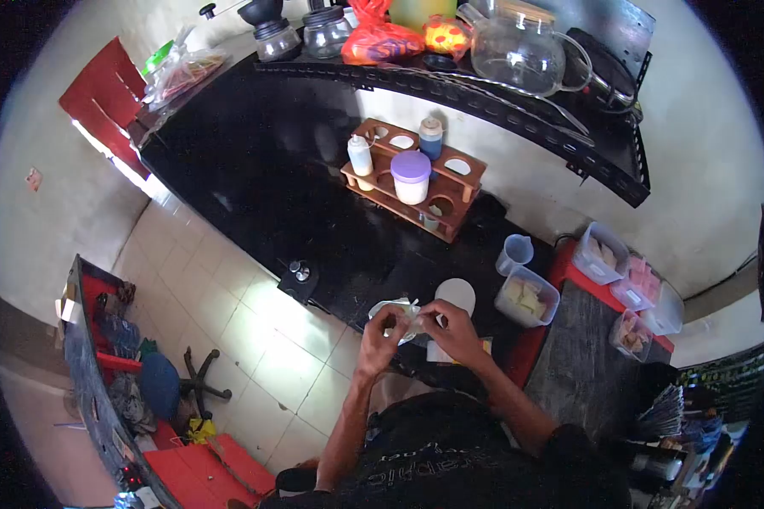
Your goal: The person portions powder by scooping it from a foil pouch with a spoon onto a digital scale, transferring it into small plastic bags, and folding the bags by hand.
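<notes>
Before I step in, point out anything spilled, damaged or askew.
Nothing stands out: no spill shows on the black counter, and the white bottle stands upright in the wooden rack. The pale piece between the hands is too small to judge.

Beige floor tiles point(284, 343) gleam along the left edge of the black worktop point(246, 174) — whitish wall point(539, 197) behind its back edge.
</notes>
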Motion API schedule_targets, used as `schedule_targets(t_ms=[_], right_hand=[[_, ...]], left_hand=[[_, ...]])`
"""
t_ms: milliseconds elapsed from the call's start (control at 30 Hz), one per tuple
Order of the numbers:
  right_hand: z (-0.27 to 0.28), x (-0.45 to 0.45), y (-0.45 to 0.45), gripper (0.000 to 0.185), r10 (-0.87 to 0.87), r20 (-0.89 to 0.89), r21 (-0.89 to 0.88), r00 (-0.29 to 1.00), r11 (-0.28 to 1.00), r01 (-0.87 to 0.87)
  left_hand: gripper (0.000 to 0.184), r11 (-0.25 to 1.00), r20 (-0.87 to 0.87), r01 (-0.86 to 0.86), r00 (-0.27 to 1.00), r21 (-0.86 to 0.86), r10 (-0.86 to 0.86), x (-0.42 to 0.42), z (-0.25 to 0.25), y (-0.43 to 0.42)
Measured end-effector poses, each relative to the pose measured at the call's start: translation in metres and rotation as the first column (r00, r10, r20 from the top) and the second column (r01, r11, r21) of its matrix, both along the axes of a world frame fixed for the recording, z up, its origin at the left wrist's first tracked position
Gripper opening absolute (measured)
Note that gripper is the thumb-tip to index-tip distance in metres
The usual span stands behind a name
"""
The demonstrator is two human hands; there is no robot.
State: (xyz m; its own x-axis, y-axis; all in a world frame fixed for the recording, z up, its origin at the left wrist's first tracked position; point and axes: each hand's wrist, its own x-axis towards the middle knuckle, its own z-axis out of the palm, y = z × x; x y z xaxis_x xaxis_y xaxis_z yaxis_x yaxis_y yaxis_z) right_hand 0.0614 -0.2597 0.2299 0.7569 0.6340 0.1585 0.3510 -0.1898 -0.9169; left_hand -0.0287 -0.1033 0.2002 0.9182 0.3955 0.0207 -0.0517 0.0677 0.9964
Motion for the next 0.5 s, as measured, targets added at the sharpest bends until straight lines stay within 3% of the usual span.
schedule_targets(t_ms=[100,267,333,367,500], right_hand=[[-0.005,-0.005,-0.003,0.019,0.007,-0.05,0.002,0.999,1.0,-0.007],[-0.002,-0.01,-0.009,0.018,-0.044,-0.154,0.044,0.987,0.998,0.051],[-0.004,-0.01,-0.013,0.02,-0.066,-0.104,-0.041,0.992,0.997,0.062],[-0.002,-0.013,-0.015,0.021,-0.069,-0.146,-0.039,0.987,0.997,0.064],[-0.011,-0.021,-0.028,0.02,-0.02,-0.126,0.016,0.992,1.0,0.022]], left_hand=[[0.014,0.997,-0.031,0.01,0.999,0.083,-0.007,-0.001,-0.003,-0.001],[0.013,0.996,-0.117,0.051,0.992,0.075,-0.042,-0.004,-0.003,-0.007],[0.012,0.999,-0.063,0.032,0.997,-0.043,-0.035,-0.005,-0.009,-0.011],[0.01,0.997,-0.058,0.038,0.998,0.065,-0.034,-0.007,-0.007,-0.012],[0.011,0.997,-0.034,0.041,0.999,0.068,-0.039,-0.011,-0.011,-0.023]])
